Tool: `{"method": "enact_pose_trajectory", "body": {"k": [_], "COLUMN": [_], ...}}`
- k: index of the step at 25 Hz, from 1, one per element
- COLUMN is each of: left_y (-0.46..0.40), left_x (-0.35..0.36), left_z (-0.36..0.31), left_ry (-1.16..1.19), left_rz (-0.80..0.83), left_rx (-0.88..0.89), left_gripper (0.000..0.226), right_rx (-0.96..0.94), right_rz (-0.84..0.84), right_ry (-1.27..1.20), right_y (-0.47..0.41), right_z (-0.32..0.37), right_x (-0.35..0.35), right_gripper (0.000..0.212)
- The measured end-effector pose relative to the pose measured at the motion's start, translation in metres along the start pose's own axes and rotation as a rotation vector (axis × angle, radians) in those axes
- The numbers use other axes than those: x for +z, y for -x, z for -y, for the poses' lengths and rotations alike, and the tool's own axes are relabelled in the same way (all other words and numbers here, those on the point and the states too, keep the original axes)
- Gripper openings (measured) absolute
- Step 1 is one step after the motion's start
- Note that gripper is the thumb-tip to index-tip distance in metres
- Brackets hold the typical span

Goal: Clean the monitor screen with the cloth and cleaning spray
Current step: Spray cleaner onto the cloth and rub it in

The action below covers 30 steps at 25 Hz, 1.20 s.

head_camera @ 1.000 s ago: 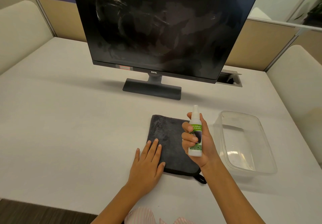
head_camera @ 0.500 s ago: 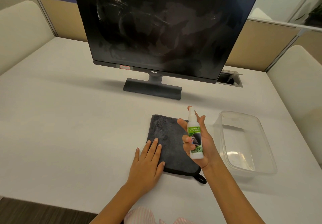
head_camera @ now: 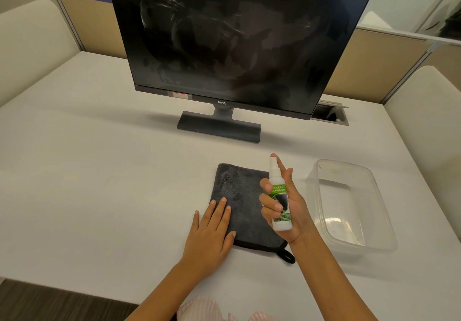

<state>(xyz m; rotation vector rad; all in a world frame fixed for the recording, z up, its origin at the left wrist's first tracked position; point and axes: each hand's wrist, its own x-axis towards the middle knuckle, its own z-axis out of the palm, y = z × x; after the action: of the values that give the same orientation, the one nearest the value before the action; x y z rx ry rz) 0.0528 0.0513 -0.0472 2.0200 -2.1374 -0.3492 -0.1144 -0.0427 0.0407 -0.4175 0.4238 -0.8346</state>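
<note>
I judge we're barely started: the monitor screen looks smeared, my right hand fingers wrap the spray bottle, left hand flat, fingers straight, on the cloth.

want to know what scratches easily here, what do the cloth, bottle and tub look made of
Cloth: dark grey, seemingly microfibre; a soft, fuzzy nap and a stitched black edge with a loop.
Bottle: probably white plastic, smooth, with a glossy green printed label and a pump top.
Tub: clear plastic, likely thin; the table shows through it and its rim catches glare.
</note>
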Motion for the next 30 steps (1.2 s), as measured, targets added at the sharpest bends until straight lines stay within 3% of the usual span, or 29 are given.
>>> {"method": "enact_pose_trajectory", "body": {"k": [4,7,9,12,15,17,21,30], "left_y": [-0.001,-0.001,0.000,0.001,0.000,0.000,0.001,0.001], "left_x": [0.002,0.002,0.001,-0.002,0.000,0.003,-0.002,-0.002], "left_z": [0.001,0.001,0.001,-0.001,0.000,0.001,-0.001,0.000], "left_ry": [0.007,0.003,0.009,0.018,0.014,0.013,0.024,0.011], "left_rz": [0.007,0.017,-0.002,-0.003,-0.001,0.006,-0.013,-0.021], "left_rx": [-0.005,-0.003,0.001,0.005,0.004,0.005,0.003,0.010], "left_gripper": [0.065,0.065,0.064,0.061,0.063,0.064,0.062,0.061], "right_rx": [0.066,0.137,0.162,0.135,0.029,-0.012,0.000,-0.037], "right_rz": [-0.048,-0.117,-0.204,-0.332,-0.250,-0.181,-0.099,-0.162], "right_ry": [0.099,0.348,0.626,1.263,1.913,2.171,2.329,2.244], "right_y": [0.000,0.000,-0.003,-0.013,-0.025,-0.034,-0.048,-0.070], "right_z": [0.000,-0.002,-0.004,-0.007,-0.009,-0.012,-0.019,-0.015], "right_x": [-0.001,-0.001,-0.003,-0.010,-0.020,-0.025,-0.031,-0.036], "right_gripper": [0.054,0.060,0.052,0.055,0.068,0.068,0.061,0.064]}}
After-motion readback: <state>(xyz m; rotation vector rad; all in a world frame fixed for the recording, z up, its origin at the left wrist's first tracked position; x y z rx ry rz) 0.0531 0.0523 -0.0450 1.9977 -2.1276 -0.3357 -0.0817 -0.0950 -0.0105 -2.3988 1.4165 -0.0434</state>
